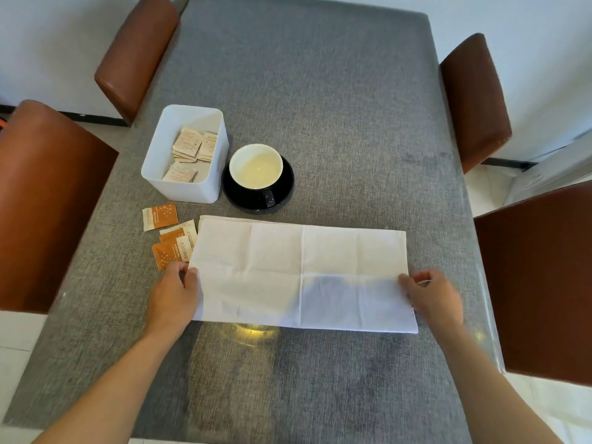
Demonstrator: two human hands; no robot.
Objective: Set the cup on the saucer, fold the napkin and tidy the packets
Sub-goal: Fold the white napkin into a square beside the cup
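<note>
From the head camera, the cup [256, 166] sits on the black saucer [285, 190], so that step looks done. The napkin [301, 274] lies flat as a long rectangle on the table [336, 107]. The left hand [174, 296] and right hand [432, 299] pinch its short ends. Folding seems underway; next, one end likely goes over the other. Loose packets [166, 232] wait beside the white box [153, 168].

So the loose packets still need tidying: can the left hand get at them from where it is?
Probably yes. The left hand pinches the napkin edge right beside the loose packets; nothing lies between, though it must release the napkin first.
</note>
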